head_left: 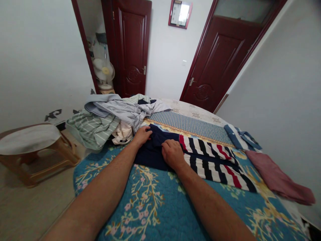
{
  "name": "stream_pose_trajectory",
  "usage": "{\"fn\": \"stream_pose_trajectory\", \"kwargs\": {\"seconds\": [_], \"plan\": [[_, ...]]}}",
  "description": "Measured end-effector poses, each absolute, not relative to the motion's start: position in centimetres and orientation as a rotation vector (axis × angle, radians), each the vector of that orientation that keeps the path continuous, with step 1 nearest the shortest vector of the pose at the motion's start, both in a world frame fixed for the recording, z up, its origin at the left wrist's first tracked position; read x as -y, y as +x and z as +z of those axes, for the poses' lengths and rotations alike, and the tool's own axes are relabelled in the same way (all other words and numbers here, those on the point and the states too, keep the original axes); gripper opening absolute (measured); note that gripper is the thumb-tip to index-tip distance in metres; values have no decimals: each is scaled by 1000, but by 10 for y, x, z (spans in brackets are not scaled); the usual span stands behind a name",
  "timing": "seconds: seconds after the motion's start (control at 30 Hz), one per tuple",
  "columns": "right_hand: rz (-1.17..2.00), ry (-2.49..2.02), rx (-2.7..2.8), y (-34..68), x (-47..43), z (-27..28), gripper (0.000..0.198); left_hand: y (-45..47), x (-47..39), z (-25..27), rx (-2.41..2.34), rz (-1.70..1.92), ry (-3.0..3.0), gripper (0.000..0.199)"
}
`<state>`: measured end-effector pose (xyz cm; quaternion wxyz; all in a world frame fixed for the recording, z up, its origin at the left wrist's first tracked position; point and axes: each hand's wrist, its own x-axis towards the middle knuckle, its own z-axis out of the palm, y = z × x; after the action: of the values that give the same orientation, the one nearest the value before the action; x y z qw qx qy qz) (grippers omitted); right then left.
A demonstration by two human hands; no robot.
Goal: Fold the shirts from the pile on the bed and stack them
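A navy garment (152, 154) lies stretched across the bed, its right part striped in black, white and red. Whether it is a shirt or something else I cannot tell. At its far left corner, my left hand (143, 135) pinches the navy cloth between thumb and fingers. My right hand (173, 154) is closed over the middle, beside where the stripes begin, its fingers curled on a bunched fold of the navy part. Those fingertips are partly hidden.
Left of the garment is a heap of loose clothes (125, 112). A folded blue-and-white garment (242, 138) and a folded pink garment (278, 175) lie along the right. A floral blue bedcover (140, 207) spreads beneath. A stool (30, 140) stands at left, two dark red doors (132, 50) behind.
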<state>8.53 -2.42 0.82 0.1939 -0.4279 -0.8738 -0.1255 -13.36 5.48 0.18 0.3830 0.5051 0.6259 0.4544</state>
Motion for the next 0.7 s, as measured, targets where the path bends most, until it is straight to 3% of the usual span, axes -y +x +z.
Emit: {"fn": "stream_pose_trajectory", "kwargs": {"seconds": [0.23,0.43,0.7], "plan": [[-317,-1093,2479,95,33,8,23,-134,-58,1,-1590,1183,1222,39],[-309,-1003,2571,94,28,6,22,-134,-51,13,-1536,1175,1283,53],[-285,-1136,2579,94,31,8,21,-136,-57,9,-1663,1195,1152,43]]}}
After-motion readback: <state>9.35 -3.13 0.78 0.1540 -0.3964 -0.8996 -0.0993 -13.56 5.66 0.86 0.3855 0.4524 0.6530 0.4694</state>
